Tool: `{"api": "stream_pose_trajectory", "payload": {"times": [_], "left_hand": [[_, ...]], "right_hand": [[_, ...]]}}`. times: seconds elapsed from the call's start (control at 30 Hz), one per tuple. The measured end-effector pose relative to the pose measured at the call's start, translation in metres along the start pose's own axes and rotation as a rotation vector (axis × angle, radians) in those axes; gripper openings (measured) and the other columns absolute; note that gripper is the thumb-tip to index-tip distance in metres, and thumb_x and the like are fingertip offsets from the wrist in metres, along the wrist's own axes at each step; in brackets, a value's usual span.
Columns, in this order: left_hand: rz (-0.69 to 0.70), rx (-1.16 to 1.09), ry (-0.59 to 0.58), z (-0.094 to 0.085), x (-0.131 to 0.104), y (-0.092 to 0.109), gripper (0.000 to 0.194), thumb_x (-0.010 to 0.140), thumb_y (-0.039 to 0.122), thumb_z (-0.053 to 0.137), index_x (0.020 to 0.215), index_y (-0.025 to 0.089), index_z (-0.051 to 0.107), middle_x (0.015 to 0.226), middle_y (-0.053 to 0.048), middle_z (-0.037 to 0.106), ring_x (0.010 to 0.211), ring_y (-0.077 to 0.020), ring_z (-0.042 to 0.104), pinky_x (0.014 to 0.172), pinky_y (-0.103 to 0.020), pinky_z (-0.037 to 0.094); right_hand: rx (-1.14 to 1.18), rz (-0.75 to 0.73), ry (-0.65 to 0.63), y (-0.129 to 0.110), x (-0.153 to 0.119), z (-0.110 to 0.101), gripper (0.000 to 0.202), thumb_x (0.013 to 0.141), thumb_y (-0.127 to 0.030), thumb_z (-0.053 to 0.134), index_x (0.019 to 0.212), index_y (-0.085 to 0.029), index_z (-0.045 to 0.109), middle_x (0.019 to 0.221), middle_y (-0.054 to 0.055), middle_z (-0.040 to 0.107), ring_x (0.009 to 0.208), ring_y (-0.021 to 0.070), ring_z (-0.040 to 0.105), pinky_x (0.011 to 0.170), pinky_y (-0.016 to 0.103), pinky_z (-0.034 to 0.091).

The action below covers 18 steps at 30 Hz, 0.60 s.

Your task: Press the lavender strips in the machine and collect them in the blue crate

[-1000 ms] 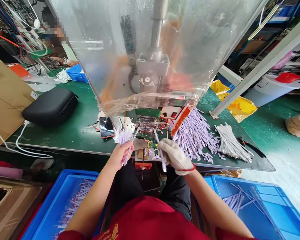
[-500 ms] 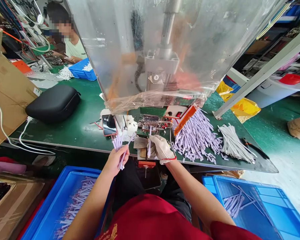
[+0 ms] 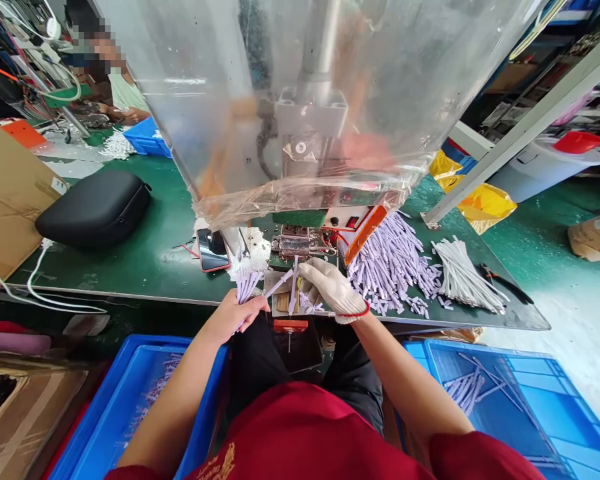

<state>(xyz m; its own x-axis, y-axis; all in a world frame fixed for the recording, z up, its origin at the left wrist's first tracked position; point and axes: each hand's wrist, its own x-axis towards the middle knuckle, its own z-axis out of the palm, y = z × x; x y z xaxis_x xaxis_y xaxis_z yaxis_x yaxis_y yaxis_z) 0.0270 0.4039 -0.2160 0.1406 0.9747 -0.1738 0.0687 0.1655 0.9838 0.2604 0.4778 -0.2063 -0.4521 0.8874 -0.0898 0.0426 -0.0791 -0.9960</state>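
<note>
Your gloved right hand, nearer than your bare left, clamped on a bundle of lilac strips, has a single strip at nine o'clock by its fingertips, pinched or not cannot be told, long axis twelve-to-six, upper end near the metal block.

Shirt: dark red, short sleeves | gold print on its front | trousers: black | right hand: off-white glove, red-edged cuff | left hand: bare
</note>
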Motion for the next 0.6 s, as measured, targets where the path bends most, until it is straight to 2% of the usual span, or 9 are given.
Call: {"api": "stream_pose_trajectory", "payload": {"times": [0.1, 0.17, 0.27, 0.33, 0.37, 0.43, 0.5, 0.53, 0.6], "left_hand": [[-0.010, 0.163, -0.125, 0.001, 0.006, 0.013, 0.037, 0.081, 0.050, 0.072, 0.074, 0.013, 0.072, 0.040, 0.006, 0.044, 0.032, -0.0048, 0.035, 0.037, -0.019, 0.022], [-0.036, 0.229, -0.205, 0.005, 0.010, 0.020, 0.036, 0.082, 0.049, 0.072, 0.080, 0.013, 0.073, 0.041, 0.007, 0.044, 0.033, -0.0050, 0.036, 0.037, -0.019, 0.023], [-0.071, 0.225, -0.318, 0.008, 0.014, 0.022, 0.036, 0.086, 0.048, 0.068, 0.084, 0.013, 0.072, 0.037, 0.008, 0.041, 0.031, -0.0048, 0.034, 0.037, -0.018, 0.021], [-0.088, 0.180, -0.369, 0.005, 0.015, 0.019, 0.035, 0.087, 0.047, 0.068, 0.082, 0.013, 0.069, 0.036, 0.008, 0.040, 0.030, -0.0043, 0.033, 0.036, -0.018, 0.019], [-0.097, 0.136, -0.360, 0.002, 0.016, 0.017, 0.034, 0.087, 0.046, 0.068, 0.081, 0.013, 0.068, 0.035, 0.009, 0.038, 0.030, -0.0038, 0.031, 0.036, -0.017, 0.019], [-0.100, -0.007, -0.250, -0.004, 0.016, 0.014, 0.031, 0.088, 0.046, 0.068, 0.083, 0.015, 0.064, 0.039, 0.010, 0.039, 0.030, -0.0029, 0.030, 0.036, -0.016, 0.019], [-0.088, -0.172, -0.096, -0.007, 0.016, 0.010, 0.028, 0.086, 0.043, 0.070, 0.089, 0.017, 0.061, 0.050, 0.009, 0.047, 0.034, -0.0034, 0.036, 0.036, -0.015, 0.024], [-0.084, -0.239, -0.042, -0.005, 0.017, 0.008, 0.027, 0.084, 0.041, 0.073, 0.092, 0.018, 0.060, 0.055, 0.008, 0.050, 0.037, -0.0041, 0.040, 0.037, -0.015, 0.027], [-0.065, -0.320, 0.020, 0.005, 0.021, 0.005, 0.031, 0.080, 0.037, 0.077, 0.097, 0.018, 0.059, 0.057, 0.009, 0.048, 0.040, -0.0047, 0.042, 0.038, -0.015, 0.029]], "right_hand": [[-0.204, -0.108, -0.147, -0.019, -0.016, -0.008, 0.040, 0.091, -0.057, 0.057, 0.083, -0.018, 0.060, 0.068, 0.000, 0.062, 0.050, 0.0087, 0.053, 0.043, 0.017, 0.039], [-0.289, -0.145, -0.194, -0.025, -0.027, -0.007, 0.037, 0.092, -0.051, 0.057, 0.079, -0.017, 0.061, 0.066, -0.001, 0.060, 0.052, 0.0079, 0.051, 0.044, 0.016, 0.038], [-0.261, -0.115, -0.233, -0.024, -0.040, -0.009, 0.035, 0.095, -0.048, 0.054, 0.080, -0.017, 0.060, 0.066, -0.001, 0.058, 0.049, 0.0079, 0.050, 0.043, 0.018, 0.037], [-0.221, -0.087, -0.190, -0.021, -0.046, -0.024, 0.035, 0.095, -0.049, 0.053, 0.080, -0.018, 0.057, 0.067, -0.001, 0.060, 0.048, 0.0086, 0.050, 0.043, 0.019, 0.037], [-0.214, -0.077, -0.110, -0.018, -0.047, -0.038, 0.035, 0.094, -0.049, 0.052, 0.080, -0.018, 0.056, 0.067, 0.000, 0.060, 0.049, 0.0093, 0.051, 0.043, 0.019, 0.038], [-0.272, -0.051, 0.162, -0.011, -0.047, -0.079, 0.033, 0.095, -0.048, 0.049, 0.084, -0.018, 0.056, 0.070, 0.001, 0.062, 0.052, 0.0117, 0.056, 0.047, 0.021, 0.042], [-0.517, 0.004, 0.512, -0.001, -0.042, -0.127, 0.030, 0.096, -0.044, 0.046, 0.093, -0.018, 0.061, 0.074, 0.004, 0.066, 0.059, 0.0151, 0.061, 0.056, 0.024, 0.046], [-0.689, 0.040, 0.623, 0.005, -0.037, -0.148, 0.026, 0.094, -0.038, 0.047, 0.100, -0.018, 0.063, 0.079, 0.006, 0.069, 0.066, 0.0174, 0.065, 0.062, 0.026, 0.047], [-1.005, 0.160, 0.685, 0.018, -0.025, -0.180, 0.030, 0.092, -0.038, 0.050, 0.102, -0.016, 0.067, 0.085, 0.012, 0.072, 0.081, 0.0242, 0.068, 0.073, 0.031, 0.048]]}}
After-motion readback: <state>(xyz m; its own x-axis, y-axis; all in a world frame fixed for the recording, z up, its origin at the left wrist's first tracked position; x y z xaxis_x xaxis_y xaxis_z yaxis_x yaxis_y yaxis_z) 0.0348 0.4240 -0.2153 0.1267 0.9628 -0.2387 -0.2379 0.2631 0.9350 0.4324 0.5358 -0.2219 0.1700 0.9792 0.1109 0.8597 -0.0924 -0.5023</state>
